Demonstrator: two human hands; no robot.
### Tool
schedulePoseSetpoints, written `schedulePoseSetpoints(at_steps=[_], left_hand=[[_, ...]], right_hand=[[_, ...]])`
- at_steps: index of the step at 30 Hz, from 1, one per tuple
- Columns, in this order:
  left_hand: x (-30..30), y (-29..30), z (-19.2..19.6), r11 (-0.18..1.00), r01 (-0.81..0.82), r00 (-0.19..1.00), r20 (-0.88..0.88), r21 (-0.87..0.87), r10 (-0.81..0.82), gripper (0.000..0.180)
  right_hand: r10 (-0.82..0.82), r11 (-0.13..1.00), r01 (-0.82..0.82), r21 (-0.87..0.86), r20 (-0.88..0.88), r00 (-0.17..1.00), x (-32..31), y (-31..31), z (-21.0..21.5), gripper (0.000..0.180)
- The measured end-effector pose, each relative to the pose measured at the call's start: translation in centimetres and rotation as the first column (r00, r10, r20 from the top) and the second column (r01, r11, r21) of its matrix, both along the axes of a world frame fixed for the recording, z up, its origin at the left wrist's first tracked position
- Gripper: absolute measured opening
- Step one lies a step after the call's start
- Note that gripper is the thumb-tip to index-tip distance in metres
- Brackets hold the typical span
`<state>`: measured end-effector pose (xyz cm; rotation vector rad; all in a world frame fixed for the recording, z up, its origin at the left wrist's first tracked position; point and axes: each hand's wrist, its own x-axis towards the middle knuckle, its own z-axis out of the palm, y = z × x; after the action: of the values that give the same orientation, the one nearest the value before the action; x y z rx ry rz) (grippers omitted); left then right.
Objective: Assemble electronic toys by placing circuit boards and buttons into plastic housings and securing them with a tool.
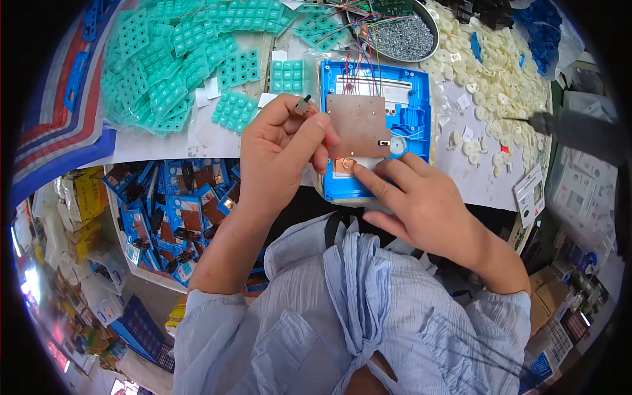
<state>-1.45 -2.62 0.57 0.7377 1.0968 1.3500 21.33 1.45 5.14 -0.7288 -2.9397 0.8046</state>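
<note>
My left hand (280,141) is closed, thumb against fingers, on a small switch-like part (303,104) with a greyish body and a black stem. It is beside the left edge of a brown circuit board (359,122), which lies over a blue plastic case (422,99). Coloured wires run from the board's top. A small white-and-black slide switch (384,143) shows at its lower right. My right hand (421,204) holds nothing and has its fingers apart. Its index fingertip touches a copper-coloured disc (345,165) below the board.
Teal rubber keypads (187,46) are heaped at the far left. Beyond the case stands a metal bowl of screws (403,39), with cream plastic discs (490,72) spread to the right. Several blue assembled units (181,214) fill a container at the left. A dark rod-like object (566,128) juts in from the right.
</note>
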Motion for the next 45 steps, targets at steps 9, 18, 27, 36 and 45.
schedulePoseSetpoints(at_steps=[9, 18, 27, 36, 45], left_hand=[[0.8, -1.0, 1.3, 0.999, 0.001, 0.995, -0.097, 0.037, 0.003, 0.007], [2.0, -1.3, 1.4, 0.987, 0.016, 0.951, -0.307, 0.160, 0.034, 0.011], [3.3, -0.3, 2.1, 0.848, 0.430, 0.631, -0.775, 0.309, -0.037, 0.014], [3.3, 1.3, 1.6, 0.764, 0.589, 0.415, -0.910, 0.265, -0.005, 0.017], [2.4, 7.0, 1.9, 0.490, 0.860, 0.358, -0.849, 0.139, -0.387, 0.014]], right_hand=[[-0.092, 0.961, 0.070, 0.268, 0.072, 0.993, -1.2, -2.9, -1.6, 0.070], [-0.030, 0.965, 0.029, 0.262, 0.001, 1.000, -0.2, -1.9, -1.5, 0.062], [-0.246, 0.959, 0.285, -0.008, -0.529, 0.812, 1.8, 1.2, 0.5, 0.029], [-0.699, 0.675, 0.388, -0.628, -0.374, 0.610, 3.8, 0.2, -1.5, 0.020], [-0.343, 0.938, 0.298, -0.178, -0.354, 0.870, 4.4, -2.3, -0.1, 0.024]])
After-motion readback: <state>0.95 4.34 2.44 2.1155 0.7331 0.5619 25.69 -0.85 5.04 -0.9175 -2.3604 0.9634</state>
